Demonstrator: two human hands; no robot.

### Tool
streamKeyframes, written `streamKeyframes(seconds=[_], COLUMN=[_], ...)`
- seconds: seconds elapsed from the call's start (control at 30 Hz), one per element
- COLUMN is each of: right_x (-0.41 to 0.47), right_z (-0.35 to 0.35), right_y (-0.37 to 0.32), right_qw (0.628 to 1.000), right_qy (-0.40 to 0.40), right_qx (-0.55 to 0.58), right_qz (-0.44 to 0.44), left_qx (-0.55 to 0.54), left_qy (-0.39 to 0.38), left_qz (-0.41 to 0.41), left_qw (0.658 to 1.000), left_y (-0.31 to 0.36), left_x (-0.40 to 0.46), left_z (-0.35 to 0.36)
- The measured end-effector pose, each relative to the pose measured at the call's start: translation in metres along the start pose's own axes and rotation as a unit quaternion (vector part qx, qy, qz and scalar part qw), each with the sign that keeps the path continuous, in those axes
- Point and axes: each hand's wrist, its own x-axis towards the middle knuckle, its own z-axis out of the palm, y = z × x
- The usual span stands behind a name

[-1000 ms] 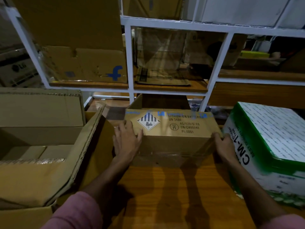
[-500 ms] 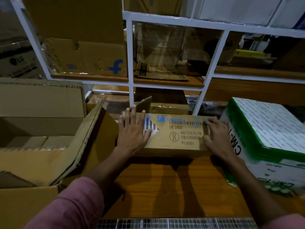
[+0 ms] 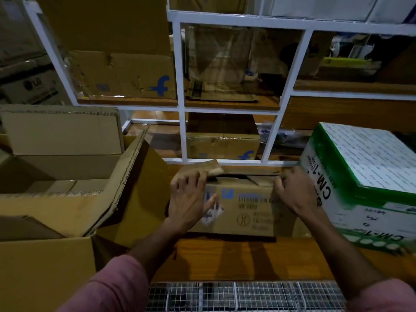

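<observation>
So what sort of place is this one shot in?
Probably a stockroom or parcel packing area. White metal shelving holds worn cardboard cartons, a large open carton stands at the left, and the left hand and right hand grip a small brown box printed with shipping marks.

Two hands, one lithium-battery box

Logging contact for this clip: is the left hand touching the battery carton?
Touching. The head view shows the left hand lying on the battery carton, fingers curled over its top flap.
</observation>
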Motion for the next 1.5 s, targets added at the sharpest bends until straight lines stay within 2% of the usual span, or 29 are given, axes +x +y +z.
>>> streamKeyframes(seconds=[0.13, 0.23, 0.43, 0.57, 0.7, 0.8, 0.87, 1.03, 1.2, 1.33, 1.5], right_x=[-0.022, -0.052, -0.089, -0.099, -0.106, -0.102, -0.097, -0.077, -0.054, -0.029, -0.013], right_z=[0.029, 0.056, 0.074, 0.082, 0.084, 0.086, 0.087, 0.087, 0.089, 0.089, 0.093], right_y=[0.0, 0.002, 0.017, 0.018, 0.023, 0.025, 0.026, 0.031, 0.045, 0.052, 0.06], right_qw=[0.979, 0.959, 0.97, 0.983, 0.991, 0.991, 0.991, 0.977, 0.965, 0.965, 0.968], right_qy=[-0.199, -0.276, -0.236, -0.183, -0.133, -0.13, -0.125, -0.18, -0.248, -0.251, -0.23], right_qx=[0.027, 0.003, 0.048, 0.024, 0.005, 0.023, 0.041, 0.035, 0.027, 0.049, 0.078], right_qz=[-0.035, -0.058, -0.031, -0.015, -0.022, -0.007, 0.021, 0.104, 0.081, 0.06, 0.066], left_qx=[-0.003, -0.022, -0.057, -0.127, -0.095, -0.123, -0.137, -0.139, -0.123, -0.114, -0.118], left_qy=[-0.141, -0.203, -0.21, -0.215, -0.238, -0.305, -0.322, -0.301, -0.264, -0.266, -0.224], left_qz=[0.059, 0.062, 0.001, -0.106, -0.176, -0.178, -0.164, -0.173, -0.193, -0.203, -0.218], left_qw=[0.988, 0.977, 0.976, 0.962, 0.95, 0.928, 0.922, 0.928, 0.937, 0.936, 0.942], left_y=[0.021, 0.034, 0.037, 0.025, 0.001, -0.008, -0.006, 0.01, 0.025, 0.027, 0.025], left_x=[-0.021, -0.039, -0.035, -0.015, 0.006, 0.01, 0.011, 0.012, -0.008, -0.005, 0.023], left_z=[0.014, 0.03, 0.042, 0.045, 0.051, 0.065, 0.076, 0.082, 0.08, 0.083, 0.1])
